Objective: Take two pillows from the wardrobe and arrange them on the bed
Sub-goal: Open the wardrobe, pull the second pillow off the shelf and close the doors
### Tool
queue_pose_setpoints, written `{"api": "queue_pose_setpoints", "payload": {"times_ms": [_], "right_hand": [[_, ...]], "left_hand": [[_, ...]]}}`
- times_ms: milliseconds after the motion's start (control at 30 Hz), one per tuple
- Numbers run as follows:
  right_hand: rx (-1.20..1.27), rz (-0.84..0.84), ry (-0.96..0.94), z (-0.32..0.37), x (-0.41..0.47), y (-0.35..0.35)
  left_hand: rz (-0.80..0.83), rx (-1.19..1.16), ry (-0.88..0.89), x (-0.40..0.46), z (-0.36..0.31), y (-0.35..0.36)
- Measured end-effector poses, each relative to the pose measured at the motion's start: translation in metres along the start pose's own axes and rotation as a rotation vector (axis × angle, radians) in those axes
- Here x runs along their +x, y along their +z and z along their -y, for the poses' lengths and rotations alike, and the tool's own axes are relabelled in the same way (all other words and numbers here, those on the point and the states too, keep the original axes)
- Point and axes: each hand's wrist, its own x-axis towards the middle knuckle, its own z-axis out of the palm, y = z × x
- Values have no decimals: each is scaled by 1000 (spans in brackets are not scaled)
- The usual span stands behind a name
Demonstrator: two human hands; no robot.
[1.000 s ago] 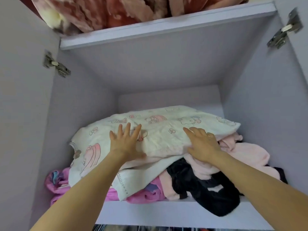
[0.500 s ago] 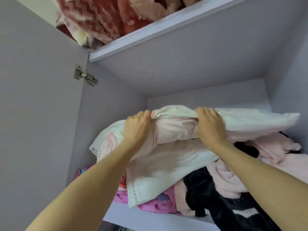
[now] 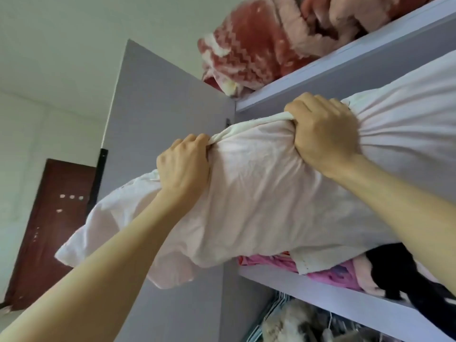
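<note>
Two hands were clamped on one pillow [image 3: 259, 193], which was seen partly drawn out of the wardrobe's middle shelf [image 3: 345, 290]. The left hand [image 3: 183, 166] was closed into a fist on a bunch of the pillow's pale pink cover, at the pillow's upper edge and outside the shelf front. The right hand [image 3: 325, 134] was likewise fisted, gathering the cover into radiating creases further along the same edge, nearer the shelf opening.

The pillow's long axis was seen to run from its free corner, hanging low and outward past the open wardrobe door [image 3: 160, 119], up and inward to the end that remained in the shelf bay. That inner end was resting on a heap of pink and black clothes [image 3: 370, 270] on the shelf. How deep the pillow reached into the bay could not be told, as it ran off the frame edge.

The coming pull was judged to lie along that long axis, outward and downward from the shelf. The right hand was the nearer to the part lodged inside. It was judged possible that the clothes beneath would be dragged out with the pillow. Red and pink blankets [image 3: 246, 50] were stacked on the shelf above the pillow. A second pillow could not be made out.
</note>
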Motion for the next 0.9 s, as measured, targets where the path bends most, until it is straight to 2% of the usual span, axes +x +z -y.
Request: {"api": "queue_pose_setpoints", "payload": {"times_ms": [100,267,467,600,767,900], "right_hand": [[102,7,-36,45,7,-15],[321,139,2,129,-4,-36],[567,273,-75,245,-37,-73],[812,378,-30,331,-72,-109],[1142,559,128,432,-117,-160],[1403,735,133,516,-134,-206]], "left_hand": [[33,63,-76,-18,34,-43],[260,218,-130,-64,94,-119],[454,331,-288,-160,153,-209],[559,520,-331,-207,193,-283],[690,764,-379,-252,220,-369],[869,1035,-583,-282,248,-435]]}}
